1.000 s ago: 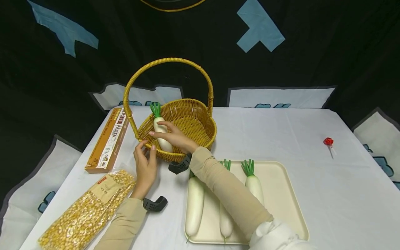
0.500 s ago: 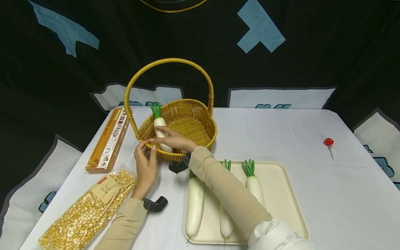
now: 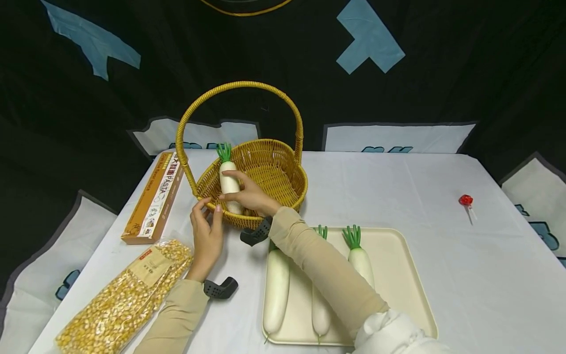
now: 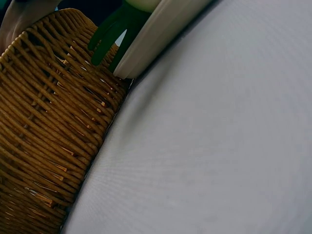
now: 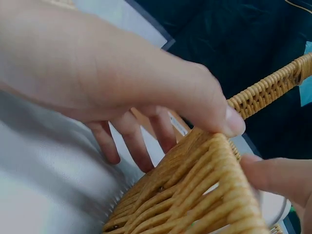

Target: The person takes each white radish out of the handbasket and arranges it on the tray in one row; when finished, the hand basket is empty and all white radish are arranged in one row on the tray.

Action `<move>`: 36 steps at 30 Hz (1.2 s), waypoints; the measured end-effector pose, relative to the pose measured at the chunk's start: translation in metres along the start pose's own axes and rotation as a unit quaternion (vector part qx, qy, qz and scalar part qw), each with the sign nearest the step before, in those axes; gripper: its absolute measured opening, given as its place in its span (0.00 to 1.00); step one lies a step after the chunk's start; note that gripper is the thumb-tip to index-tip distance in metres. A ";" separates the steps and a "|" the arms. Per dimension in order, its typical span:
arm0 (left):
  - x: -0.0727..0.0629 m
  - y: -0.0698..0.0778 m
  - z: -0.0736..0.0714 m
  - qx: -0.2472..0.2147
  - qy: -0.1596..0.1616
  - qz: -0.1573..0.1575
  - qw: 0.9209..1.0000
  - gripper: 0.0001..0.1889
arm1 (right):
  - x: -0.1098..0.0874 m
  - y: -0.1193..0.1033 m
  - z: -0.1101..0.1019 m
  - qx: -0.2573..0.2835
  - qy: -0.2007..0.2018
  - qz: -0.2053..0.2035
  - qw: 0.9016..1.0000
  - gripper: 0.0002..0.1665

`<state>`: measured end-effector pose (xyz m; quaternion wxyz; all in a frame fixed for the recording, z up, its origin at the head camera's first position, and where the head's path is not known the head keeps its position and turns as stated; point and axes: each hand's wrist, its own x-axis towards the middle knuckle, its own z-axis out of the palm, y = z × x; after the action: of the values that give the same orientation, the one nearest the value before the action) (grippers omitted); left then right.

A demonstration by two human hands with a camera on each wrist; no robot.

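My left hand (image 3: 207, 241) pinches the front-left rim of the yellow wicker basket (image 3: 283, 182), its thumb on the rim and other fingers outside. My right hand (image 3: 252, 194) reaches into the basket and holds a white radish with green leaves (image 3: 229, 184), fingers and thumb across its body. That radish leans against the basket's left inside, leaves above the rim. In the right wrist view the left thumb presses the wicker rim (image 5: 234, 190), with a digit of the right hand (image 5: 282, 178) beside it. The left wrist view shows the basket's woven outer wall (image 4: 53, 126).
A cream tray (image 3: 407, 275) holds more white radishes (image 3: 276, 290), partly under my right forearm. Left of the basket lie a pasta box (image 3: 152, 199) and a bag of corn kernels (image 3: 119, 300). A red lollipop (image 3: 466, 200) lies far right. The basket's handle (image 3: 247, 84) arches overhead.
The right fingers first slid lower on the radish, then moved back up and spread around it. The radish has shifted slightly right and up. My left hand stays on the rim.
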<state>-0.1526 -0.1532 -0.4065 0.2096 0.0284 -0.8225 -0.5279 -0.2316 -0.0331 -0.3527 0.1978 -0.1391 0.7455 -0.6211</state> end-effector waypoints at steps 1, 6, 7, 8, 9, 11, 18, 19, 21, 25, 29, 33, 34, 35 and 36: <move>0.000 0.000 0.000 0.000 0.001 0.000 1.000 0.22 | 0.000 0.000 0.000 0.005 0.004 -0.001 1.000 0.36; 0.000 0.000 0.000 0.000 -0.002 -0.001 1.000 0.22 | -0.002 -0.003 -0.001 0.018 0.015 0.001 1.000 0.37; 0.000 0.000 0.000 0.001 -0.003 -0.002 1.000 0.22 | -0.003 -0.003 -0.001 0.018 0.017 0.000 1.000 0.37; 0.000 0.000 0.000 0.001 -0.004 -0.003 1.000 0.22 | -0.003 -0.004 -0.001 0.020 0.020 0.000 1.000 0.37; 0.000 0.000 0.000 0.001 -0.005 -0.004 1.000 0.23 | -0.004 -0.005 -0.001 0.022 0.023 -0.001 1.000 0.37; 0.000 0.000 -0.001 0.003 -0.006 -0.007 1.000 0.23 | -0.004 -0.006 -0.001 0.029 0.028 -0.008 0.999 0.36; 0.001 0.000 -0.001 -0.001 0.000 -0.002 1.000 0.23 | -0.007 -0.009 -0.001 0.069 0.056 -0.022 0.996 0.36; 0.001 0.000 -0.001 -0.001 0.002 0.000 1.000 0.23 | -0.009 -0.010 -0.002 0.074 0.060 -0.021 0.995 0.36; 0.001 0.001 -0.002 -0.001 0.004 -0.001 1.000 0.22 | -0.011 -0.012 -0.003 0.092 0.063 -0.018 0.994 0.35; 0.001 0.001 -0.003 0.001 0.008 -0.005 1.000 0.22 | -0.019 -0.014 -0.009 0.137 0.050 -0.019 0.989 0.35; 0.002 0.000 -0.003 -0.005 0.005 -0.005 1.000 0.23 | -0.032 -0.018 -0.018 0.169 0.023 -0.025 0.985 0.34; 0.001 -0.001 -0.002 -0.010 0.000 -0.009 1.000 0.23 | -0.054 -0.023 -0.027 0.173 0.002 -0.024 0.985 0.33; 0.000 -0.001 -0.001 -0.010 -0.002 -0.010 1.000 0.23 | -0.060 -0.024 -0.030 0.168 0.000 -0.025 0.985 0.33; 0.000 -0.001 -0.001 -0.010 -0.005 -0.010 1.000 0.23 | -0.066 -0.025 -0.033 0.163 -0.003 -0.028 0.986 0.33; 0.000 -0.001 0.000 -0.009 -0.006 -0.011 1.000 0.23 | -0.073 -0.026 -0.036 0.153 -0.004 -0.031 0.988 0.34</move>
<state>-0.1523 -0.1541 -0.4078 0.1990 0.0324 -0.8188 -0.5376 -0.1852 0.0260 -0.3128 0.1999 -0.1326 0.6365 -0.7331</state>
